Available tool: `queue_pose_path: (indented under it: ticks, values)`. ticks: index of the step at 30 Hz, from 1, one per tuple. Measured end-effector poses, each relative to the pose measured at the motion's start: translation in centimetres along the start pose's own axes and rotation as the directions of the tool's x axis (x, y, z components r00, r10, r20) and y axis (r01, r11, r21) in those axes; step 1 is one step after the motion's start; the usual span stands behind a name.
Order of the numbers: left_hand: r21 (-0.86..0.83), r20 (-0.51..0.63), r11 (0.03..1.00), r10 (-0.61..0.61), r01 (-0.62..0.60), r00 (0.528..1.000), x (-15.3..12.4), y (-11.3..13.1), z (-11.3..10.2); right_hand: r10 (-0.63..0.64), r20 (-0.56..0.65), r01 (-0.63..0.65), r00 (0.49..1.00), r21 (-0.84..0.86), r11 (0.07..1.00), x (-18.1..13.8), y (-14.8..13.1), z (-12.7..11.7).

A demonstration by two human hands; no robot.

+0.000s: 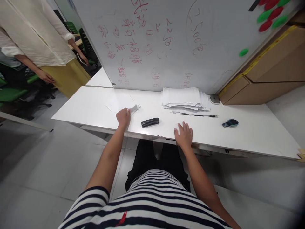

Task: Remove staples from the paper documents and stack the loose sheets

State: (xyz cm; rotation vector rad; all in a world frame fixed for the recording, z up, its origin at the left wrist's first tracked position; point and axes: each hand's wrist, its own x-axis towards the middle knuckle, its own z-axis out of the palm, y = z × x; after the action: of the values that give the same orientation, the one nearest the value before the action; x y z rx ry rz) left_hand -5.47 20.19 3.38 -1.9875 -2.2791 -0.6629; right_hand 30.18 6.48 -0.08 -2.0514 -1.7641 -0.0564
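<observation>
My left hand [123,117] is at the near side of a few loose sheets of paper [121,101] on the white table [95,105]. Its fingers are closed on the near right corner, where the paper curls up. Between my hands lies a black stapler [150,122], touched by neither. My right hand [184,135] rests palm down at the table's front edge, fingers spread, holding nothing. Beyond it is a thick stack of white paper [181,95], with a thin black-and-white strip [195,114] in front of it.
A whiteboard [152,47] with red writing stands behind the table. Cardboard boxes [271,60], a small grey device [214,99] and a dark blue object [230,123] are on the right. Another person [35,35] stands at the left, near green chairs [11,95].
</observation>
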Motion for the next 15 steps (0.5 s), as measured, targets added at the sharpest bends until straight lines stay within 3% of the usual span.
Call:
queue_pose_path:
  ticks: [5,10,15]
  values:
    - [-0.096,-0.037,0.985,-0.144,0.14,0.989,0.5,-0.6,0.2,0.0,0.035,-0.001,0.999,0.003,1.0,0.0,0.1,0.1]
    - [-0.081,-0.053,0.993,-0.092,0.088,0.994,0.6,-1.1,0.5,0.0,0.033,0.0,0.999,-0.001,1.0,0.0,0.1,0.1]
    - [-0.066,-0.022,0.99,-0.124,0.123,0.992,0.8,-0.9,0.2,-0.002,0.017,0.002,1.0,-0.006,1.0,0.0,0.1,0.1]
